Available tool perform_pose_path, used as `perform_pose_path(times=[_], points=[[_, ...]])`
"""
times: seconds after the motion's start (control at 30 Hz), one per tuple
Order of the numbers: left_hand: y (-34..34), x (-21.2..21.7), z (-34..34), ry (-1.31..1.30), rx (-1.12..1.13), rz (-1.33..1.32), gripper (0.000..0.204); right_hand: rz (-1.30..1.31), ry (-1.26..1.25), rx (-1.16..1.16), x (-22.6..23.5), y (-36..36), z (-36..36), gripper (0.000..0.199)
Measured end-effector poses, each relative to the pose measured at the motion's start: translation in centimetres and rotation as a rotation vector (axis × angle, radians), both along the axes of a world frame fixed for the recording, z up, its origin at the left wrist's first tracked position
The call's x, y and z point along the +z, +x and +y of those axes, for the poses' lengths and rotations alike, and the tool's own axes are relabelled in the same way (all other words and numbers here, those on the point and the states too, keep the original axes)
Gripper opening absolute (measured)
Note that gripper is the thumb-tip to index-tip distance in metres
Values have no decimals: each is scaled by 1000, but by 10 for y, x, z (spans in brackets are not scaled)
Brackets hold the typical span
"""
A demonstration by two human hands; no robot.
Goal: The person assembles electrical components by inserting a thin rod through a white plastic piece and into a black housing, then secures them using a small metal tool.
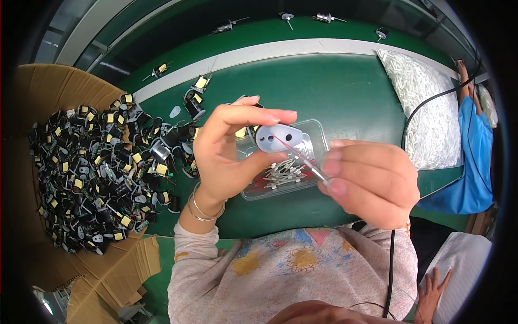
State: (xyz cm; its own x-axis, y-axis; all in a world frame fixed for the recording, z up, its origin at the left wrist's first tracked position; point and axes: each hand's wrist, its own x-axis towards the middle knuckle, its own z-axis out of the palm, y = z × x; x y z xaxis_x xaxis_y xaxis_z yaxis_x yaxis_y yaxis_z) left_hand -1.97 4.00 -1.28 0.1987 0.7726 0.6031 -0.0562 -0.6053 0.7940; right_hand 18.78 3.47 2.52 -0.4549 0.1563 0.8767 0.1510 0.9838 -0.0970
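My left hand [225,143] grips a small motor unit by its edges, fingers above and thumb below. The unit's pale grey oval end plate [280,132] faces me and shows a few dark holes; most of its body is hidden by the hand. Between the fingertips of my right hand [375,181] is a thin rod [311,166], whitish with a fine red front part. The red tip reaches the plate near one of its holes; whether it goes in, I cannot tell. Below both hands sits a clear plastic tray [322,132] with several white-headed pins [286,173].
Many motor units [86,173] fill a cardboard box [48,81] at left and spill onto the green table [345,81]. A clear bag of white parts [423,116] lies right, beside a black cable [418,106]. Other units lie beyond the pale rail [302,46]. Another person's hand [431,294] shows lower right.
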Motion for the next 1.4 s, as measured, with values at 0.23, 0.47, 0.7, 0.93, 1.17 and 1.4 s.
perform_pose_path(times=[0.23,0.47,0.7,0.93,1.17,1.4], points=[[-2,6,-2,63,59,67,38,1,-61,12,1,1,-1,28],[-2,8,-4,76,83,80,33,26,-44,45,2,-1,-1,28],[0,10,-6,102,101,91,31,26,-56,68,2,0,1,29],[1,16,-4,222,213,234,29,79,-75,-47,7,-1,-4,30],[0,14,-4,276,282,291,28,90,-142,-92,6,0,-7,30],[3,13,-3,303,322,296,29,86,-127,-122,7,1,-7,29]])
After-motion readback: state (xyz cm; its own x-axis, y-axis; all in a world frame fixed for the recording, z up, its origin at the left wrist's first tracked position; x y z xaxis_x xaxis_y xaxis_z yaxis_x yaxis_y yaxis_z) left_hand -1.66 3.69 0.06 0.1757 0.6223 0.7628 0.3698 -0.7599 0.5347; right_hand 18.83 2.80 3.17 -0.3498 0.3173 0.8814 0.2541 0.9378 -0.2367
